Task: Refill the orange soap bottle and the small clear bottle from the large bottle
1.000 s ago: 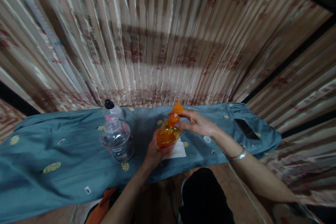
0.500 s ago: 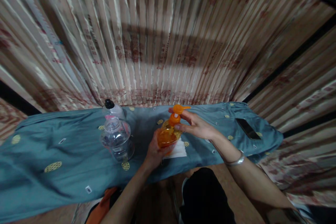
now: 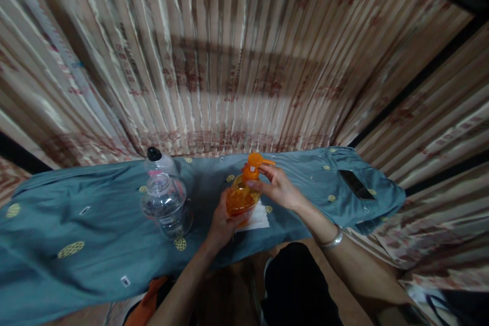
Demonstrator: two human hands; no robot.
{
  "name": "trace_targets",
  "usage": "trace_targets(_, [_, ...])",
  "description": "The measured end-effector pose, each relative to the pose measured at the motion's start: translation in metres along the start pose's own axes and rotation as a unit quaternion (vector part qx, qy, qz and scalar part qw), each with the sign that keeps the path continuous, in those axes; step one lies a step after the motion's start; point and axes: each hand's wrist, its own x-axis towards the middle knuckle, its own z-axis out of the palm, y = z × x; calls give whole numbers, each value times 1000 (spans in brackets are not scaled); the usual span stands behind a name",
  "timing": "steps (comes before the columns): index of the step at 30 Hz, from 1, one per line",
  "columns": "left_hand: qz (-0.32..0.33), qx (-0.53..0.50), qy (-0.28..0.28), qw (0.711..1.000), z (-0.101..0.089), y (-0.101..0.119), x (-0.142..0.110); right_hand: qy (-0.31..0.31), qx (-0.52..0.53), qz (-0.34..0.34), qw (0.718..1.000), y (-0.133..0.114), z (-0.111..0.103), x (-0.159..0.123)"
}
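Observation:
An orange see-through pump bottle [image 3: 240, 199] stands in the middle of the cloth, tilted slightly, with amber liquid inside. My left hand [image 3: 223, 219] is wrapped around its lower body from the left. At its neck, my right hand [image 3: 273, 183] closes from the right, the thumb on the collar and the fingers just under the spout of the orange pump head [image 3: 255, 159]. A white paper tissue [image 3: 260, 218] lies beneath and beside the bottle, partly covered by it.
On the left stand a clear plastic jar [image 3: 164, 204] and, behind it, a clear bottle with a black cap [image 3: 154, 154]. A dark phone [image 3: 357, 185] lies on the right of the blue-green cloth [image 3: 103, 244]. Patterned curtains [image 3: 229, 61] hang close behind.
My right fingers have come down from the pump head's top to around its neck, below the spout. The left hand keeps its hold. The whole view has shifted slightly.

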Motion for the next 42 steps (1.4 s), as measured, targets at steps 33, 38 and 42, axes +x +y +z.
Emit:
trace_targets(33, [-7,-2,0,1000,1,2,-3,194,-191,-14,962,-3,32,-14])
trace_targets(38, [-1,-10,-3,1000,1,-1,-2,130,-91,22,987,1,22,-19])
trace_targets(42, [2,-16,-1,1000,1,-5,-1,1,45,18,999,-2,1,-12])
